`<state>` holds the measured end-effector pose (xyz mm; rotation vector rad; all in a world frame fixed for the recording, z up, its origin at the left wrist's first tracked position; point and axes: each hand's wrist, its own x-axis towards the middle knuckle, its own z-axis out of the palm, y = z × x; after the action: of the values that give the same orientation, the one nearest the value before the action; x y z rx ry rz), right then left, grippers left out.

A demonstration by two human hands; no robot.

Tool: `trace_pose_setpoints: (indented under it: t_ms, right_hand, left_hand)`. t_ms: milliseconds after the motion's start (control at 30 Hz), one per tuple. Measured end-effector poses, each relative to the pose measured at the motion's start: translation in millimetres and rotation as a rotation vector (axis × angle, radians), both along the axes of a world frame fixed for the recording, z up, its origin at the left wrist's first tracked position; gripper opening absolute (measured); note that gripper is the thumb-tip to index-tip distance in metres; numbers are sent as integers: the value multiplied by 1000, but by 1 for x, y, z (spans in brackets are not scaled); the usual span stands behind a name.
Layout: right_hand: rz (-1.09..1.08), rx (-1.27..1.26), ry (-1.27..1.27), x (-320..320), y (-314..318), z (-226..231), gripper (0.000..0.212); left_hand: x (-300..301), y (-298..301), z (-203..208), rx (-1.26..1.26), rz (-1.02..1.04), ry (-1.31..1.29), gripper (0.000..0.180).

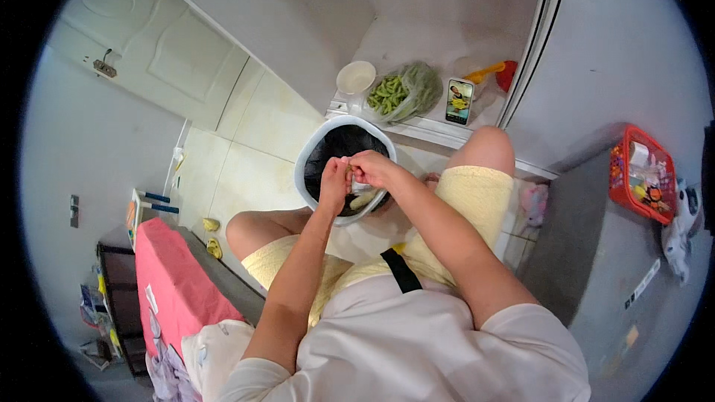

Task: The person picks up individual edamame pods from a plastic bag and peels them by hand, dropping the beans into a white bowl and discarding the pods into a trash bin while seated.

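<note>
My left hand [335,181] and my right hand [374,169] meet fingertip to fingertip over a bin [304,173] with a pale rim and a black liner. Both are closed in a pinch; whatever sits between the fingers is too small to name. Inside the bin, below my right hand, some pale scraps [363,199] show. Past the bin, on a white ledge, lies a clear plastic bag [426,89] of green bean pods [388,95]. To its left stands a white bowl [355,77].
A lit phone [459,100] leans upright right of the bag, near a yellow-orange handled thing [484,72]. My knees flank the bin. A red basket [642,207] of small items stands at far right. Pink cloth [175,275] and yellow shoes [214,247] are at left.
</note>
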<state>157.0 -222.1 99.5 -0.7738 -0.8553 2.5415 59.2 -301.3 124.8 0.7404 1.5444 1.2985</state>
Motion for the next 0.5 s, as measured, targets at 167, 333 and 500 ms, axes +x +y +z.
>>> trace_pose_setpoints:
  t_ms: [167,333,500]
  right_hand:
    - [-14,152,-102,19,-5,5,21]
    - [-102,499,-424,30,-5,6,19]
    - [-323,1125,-755,28,-11,2,19]
  left_hand:
    - [12,0,-3,24,-56,-90,24]
    - [21,11,1,-40,-170,-324,18]
    - [10,26,-4,-159,-275,-488,11]
